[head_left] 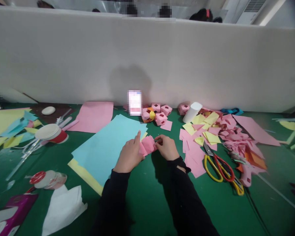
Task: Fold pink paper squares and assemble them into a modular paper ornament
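Note:
Between my hands is a small folded piece of pink paper [148,144], its folds partly covered by fingers. My left hand [129,153] holds its left side, with the index finger pointing up and away. At the right edge of the paper, my right hand [166,147] pinches it between thumb and fingertips. Light blue sheets [105,144] lie just left of my left hand, over a yellow sheet [86,177]. Beyond my hands sits a cluster of folded pink paper shapes [161,118] with dark openings, beside a lit phone [135,102].
Right of my hands lie pink paper pieces [194,157], scissors with red and yellow handles [220,167], and a pink glue gun [246,175]. A white roll [193,112] leans behind them. On the left are a paper cup [51,133], a jar [49,179] and a tissue [65,206]. A partition [147,59] closes the back.

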`<state>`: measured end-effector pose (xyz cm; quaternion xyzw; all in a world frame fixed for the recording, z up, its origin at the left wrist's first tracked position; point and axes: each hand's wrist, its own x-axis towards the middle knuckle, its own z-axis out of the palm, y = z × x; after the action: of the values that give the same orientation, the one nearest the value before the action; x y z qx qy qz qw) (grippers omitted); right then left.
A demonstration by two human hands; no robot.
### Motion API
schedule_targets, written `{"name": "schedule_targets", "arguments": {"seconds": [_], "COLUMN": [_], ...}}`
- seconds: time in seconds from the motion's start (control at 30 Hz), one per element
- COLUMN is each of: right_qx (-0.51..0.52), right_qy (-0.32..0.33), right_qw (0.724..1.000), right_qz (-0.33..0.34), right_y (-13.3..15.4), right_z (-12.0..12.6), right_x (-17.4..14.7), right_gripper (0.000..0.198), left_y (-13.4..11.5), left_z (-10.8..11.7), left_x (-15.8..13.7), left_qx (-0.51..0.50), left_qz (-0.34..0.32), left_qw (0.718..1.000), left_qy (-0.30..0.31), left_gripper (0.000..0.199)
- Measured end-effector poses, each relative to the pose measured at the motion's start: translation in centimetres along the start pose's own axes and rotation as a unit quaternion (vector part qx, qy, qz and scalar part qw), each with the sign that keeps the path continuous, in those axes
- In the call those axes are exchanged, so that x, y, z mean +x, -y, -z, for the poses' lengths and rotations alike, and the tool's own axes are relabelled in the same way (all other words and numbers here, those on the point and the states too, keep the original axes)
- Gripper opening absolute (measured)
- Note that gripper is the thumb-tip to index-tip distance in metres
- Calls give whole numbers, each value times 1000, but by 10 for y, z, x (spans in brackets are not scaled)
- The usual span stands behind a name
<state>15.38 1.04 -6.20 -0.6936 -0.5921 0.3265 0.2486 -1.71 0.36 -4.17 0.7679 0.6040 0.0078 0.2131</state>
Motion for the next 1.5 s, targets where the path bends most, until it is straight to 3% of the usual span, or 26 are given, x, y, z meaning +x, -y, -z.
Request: {"name": "schedule_targets", "arguments": {"seconds": [0.67, 0.97, 1.17, 1.3, 1.5], "right_qx": [-57, 15, 69, 55, 30], "right_qy": [43, -18, 10, 12, 26], "right_qw": [997, 999, 997, 998, 998], "right_qz": [42, 37, 28, 41, 43], "right_y": [9, 11, 11, 12, 13], "right_z": [-5, -2, -1, 0, 1], "right_x": [-4, -6, -6, -6, -6], "right_gripper": [21, 30, 22, 15, 19], "left_y": [3, -9, -9, -8, -5], "left_z": [-7, 12, 12, 7, 2], "left_x": [4, -8, -5, -3, -2], "left_qx": [-9, -69, -119, -134, -139], "left_qz": [-10, -43, -78, -95, -98], "left_qw": [1000, 994, 985, 981, 982], "left_qy": [-12, -66, -103, -101, -82], "left_gripper": [99, 93, 93, 97, 93]}}
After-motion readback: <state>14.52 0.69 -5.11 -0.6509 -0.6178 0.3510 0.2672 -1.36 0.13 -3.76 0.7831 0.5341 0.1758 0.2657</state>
